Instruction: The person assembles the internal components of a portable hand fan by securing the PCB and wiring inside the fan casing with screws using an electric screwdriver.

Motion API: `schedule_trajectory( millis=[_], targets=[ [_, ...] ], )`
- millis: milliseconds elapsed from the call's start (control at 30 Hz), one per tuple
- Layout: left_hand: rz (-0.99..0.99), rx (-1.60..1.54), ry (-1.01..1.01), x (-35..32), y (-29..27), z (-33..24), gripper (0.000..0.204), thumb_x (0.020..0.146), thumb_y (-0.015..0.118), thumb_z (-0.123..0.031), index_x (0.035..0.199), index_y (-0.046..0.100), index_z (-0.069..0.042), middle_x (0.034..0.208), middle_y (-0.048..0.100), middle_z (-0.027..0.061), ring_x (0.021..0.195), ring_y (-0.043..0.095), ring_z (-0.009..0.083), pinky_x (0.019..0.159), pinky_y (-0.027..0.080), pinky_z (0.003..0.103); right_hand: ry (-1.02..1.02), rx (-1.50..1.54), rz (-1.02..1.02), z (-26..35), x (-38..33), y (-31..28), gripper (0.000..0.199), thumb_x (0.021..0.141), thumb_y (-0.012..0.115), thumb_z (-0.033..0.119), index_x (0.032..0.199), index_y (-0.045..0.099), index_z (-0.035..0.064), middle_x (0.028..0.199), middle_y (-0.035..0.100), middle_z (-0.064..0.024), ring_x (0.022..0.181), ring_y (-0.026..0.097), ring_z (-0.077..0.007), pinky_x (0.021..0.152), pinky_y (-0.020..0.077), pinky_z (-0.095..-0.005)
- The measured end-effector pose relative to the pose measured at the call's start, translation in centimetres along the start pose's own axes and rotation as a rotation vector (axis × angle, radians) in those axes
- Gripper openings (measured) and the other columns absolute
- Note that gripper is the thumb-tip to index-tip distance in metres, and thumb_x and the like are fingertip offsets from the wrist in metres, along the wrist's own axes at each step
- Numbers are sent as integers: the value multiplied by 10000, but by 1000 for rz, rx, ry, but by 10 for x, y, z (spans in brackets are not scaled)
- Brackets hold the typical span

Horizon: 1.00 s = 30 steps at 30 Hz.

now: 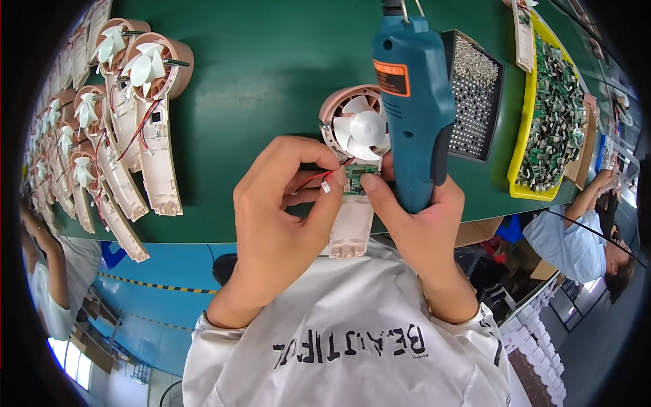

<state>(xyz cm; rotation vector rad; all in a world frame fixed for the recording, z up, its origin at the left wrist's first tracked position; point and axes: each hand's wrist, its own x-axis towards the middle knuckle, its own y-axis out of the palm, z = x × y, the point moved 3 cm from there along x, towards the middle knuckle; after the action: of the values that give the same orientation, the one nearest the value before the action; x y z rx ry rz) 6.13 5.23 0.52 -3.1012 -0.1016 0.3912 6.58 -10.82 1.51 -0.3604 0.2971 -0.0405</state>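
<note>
The left hand pinched the small green circuit board with its red wires, at the neck of the pink handheld fan half-shell; the right hand gripped the blue electric screwdriver while its thumb pressed the board; right of the shell sat a black screw tray, then a yellow tray of boards; left of it lay a row of assembled fan shells on the green table.
</note>
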Motion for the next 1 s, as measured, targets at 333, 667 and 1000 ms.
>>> schedule_trajectory(
  millis=[333,667,1000],
  targets=[
    [95,98,43,-7,4,-3,286,821,691,86,1096,683,7,1111,600,118,935,672,180,806,578,271,-33,-12,14,-9,4,-3,220,803,784,132,906,631,10,667,618,-32,609,549,-53,549,468,-252],
    [81,83,125,8,25,-6,303,804,648,165,1088,662,60,1098,610,125,924,669,161,798,557,241,-540,842,292,29,30,-100,763,797,573,772,1066,489,64,880,554,-45,661,493,-170,532,386,-285],
    [68,-29,93,31,47,-2,294,818,643,164,1087,671,48,1132,606,120,982,676,179,831,573,257,-762,750,448,35,89,-86,737,815,478,798,1065,534,106,866,530,-34,659,472,-184,573,343,-321]
  ],
)
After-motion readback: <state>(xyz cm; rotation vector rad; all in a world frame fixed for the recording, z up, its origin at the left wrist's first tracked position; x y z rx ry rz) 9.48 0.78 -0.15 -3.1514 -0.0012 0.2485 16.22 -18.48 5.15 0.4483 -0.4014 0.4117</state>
